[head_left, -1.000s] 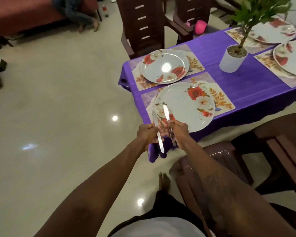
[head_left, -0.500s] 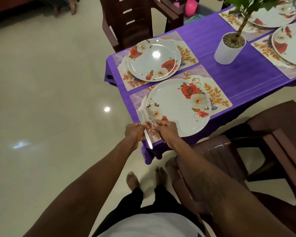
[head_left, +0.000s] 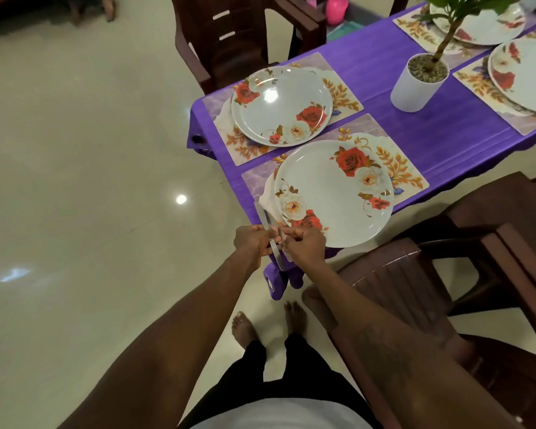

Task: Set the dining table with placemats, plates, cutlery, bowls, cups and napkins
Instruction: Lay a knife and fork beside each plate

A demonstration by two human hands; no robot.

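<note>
Both hands meet over the near corner of the counter (head_left: pixel 430 134), which carries a purple cloth; the left grip (head_left: pixel 253 243) has its fingers curled round a steel table knife (head_left: pixel 263 218), and the right grip (head_left: pixel 305 246) pinches the same knife from the other side, knuckles almost touching; the blade points to 11 o'clock over the edge of the nearest placemat (head_left: pixel 369 128), the handle end sticks out below the hands toward 5 o'clock, past the counter's edge; whether the blade touches the mat cannot be told; the knife sits at 8 o'clock of the nearest floral plate (head_left: pixel 334 193), just beside its rim; a second floral plate (head_left: pixel 280 106) lies on its own mat at 11 o'clock of the first; a white potted plant (head_left: pixel 418 85) stands at 1 o'clock, with two more plates (head_left: pixel 526 78) beyond it; a brown chair (head_left: pixel 393 274) stands at 4 o'clock of the hands.
</note>
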